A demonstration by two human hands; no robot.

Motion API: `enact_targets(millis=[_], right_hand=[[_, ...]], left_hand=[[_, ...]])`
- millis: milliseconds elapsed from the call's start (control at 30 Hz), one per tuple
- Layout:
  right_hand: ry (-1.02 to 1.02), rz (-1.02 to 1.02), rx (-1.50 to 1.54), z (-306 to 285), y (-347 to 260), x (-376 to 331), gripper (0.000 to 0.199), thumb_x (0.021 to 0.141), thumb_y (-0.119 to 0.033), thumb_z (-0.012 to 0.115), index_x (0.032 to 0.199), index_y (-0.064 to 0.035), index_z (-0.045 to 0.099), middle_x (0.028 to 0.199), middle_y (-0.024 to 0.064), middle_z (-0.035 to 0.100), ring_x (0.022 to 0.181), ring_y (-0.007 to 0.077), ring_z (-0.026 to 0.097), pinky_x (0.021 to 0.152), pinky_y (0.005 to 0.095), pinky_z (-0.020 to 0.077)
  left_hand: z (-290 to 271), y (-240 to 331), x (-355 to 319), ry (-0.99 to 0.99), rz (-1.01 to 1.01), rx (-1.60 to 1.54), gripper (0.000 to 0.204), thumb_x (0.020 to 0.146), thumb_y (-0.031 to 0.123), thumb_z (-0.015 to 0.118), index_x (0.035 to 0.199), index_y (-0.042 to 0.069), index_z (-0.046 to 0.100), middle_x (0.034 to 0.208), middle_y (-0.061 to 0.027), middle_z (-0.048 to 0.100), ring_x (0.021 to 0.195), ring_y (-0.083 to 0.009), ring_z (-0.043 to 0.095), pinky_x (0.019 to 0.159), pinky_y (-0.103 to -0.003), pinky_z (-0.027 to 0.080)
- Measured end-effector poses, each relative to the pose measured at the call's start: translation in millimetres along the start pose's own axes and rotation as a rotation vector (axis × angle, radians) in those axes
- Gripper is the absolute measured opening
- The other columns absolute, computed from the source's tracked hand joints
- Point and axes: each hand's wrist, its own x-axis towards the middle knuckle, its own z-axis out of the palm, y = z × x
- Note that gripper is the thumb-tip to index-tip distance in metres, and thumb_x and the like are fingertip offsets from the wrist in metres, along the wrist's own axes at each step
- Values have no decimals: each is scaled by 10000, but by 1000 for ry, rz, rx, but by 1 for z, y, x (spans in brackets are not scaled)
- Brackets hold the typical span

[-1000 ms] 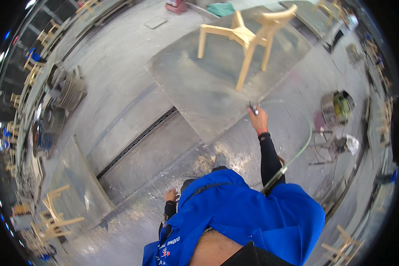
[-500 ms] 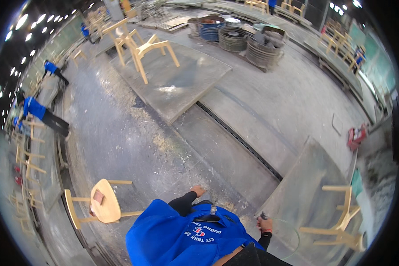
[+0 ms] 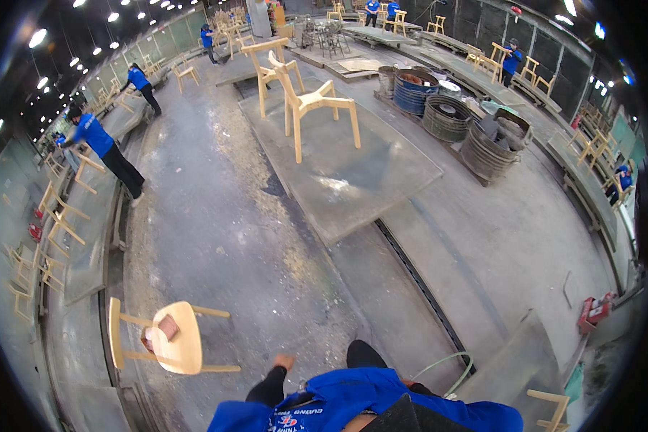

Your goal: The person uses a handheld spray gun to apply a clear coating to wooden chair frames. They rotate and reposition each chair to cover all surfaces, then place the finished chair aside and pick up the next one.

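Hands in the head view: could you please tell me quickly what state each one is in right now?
Left hand: bare, holding nothing visible, fingers too small to tell whether open or closed.
Right hand: not in view, hidden behind the blue jacket.

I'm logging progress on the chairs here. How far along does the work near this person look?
Looks done: a bare wooden chair stands assembled on the low platform. In hand: nothing; the left hand hangs empty near the chair lying on its side; the right hand is out of view. Left: that chair, with a small block on its seat, isn't upright.
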Motion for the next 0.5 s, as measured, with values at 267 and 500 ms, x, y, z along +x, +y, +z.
enact_targets(millis=[267,500], right_hand=[[-63,43,8,-89,-112,65,428,840,-463,749,779,-39,767,825,169,751,766,180,729,613,431,545],[-86,-96,-267,-190,-277,93,337,899,-357,716,826,-31,678,689,101,643,557,194,613,484,366,500]], left_hand=[[30,-50,-23,-244,-295,-224,419,968,478,546,1180,168,732,1189,-158,724,1120,-349,691,937,-513,539],[-92,-86,67,-44,-152,-73,364,938,437,651,1228,222,691,1079,-116,755,1029,-334,716,862,-508,553]])
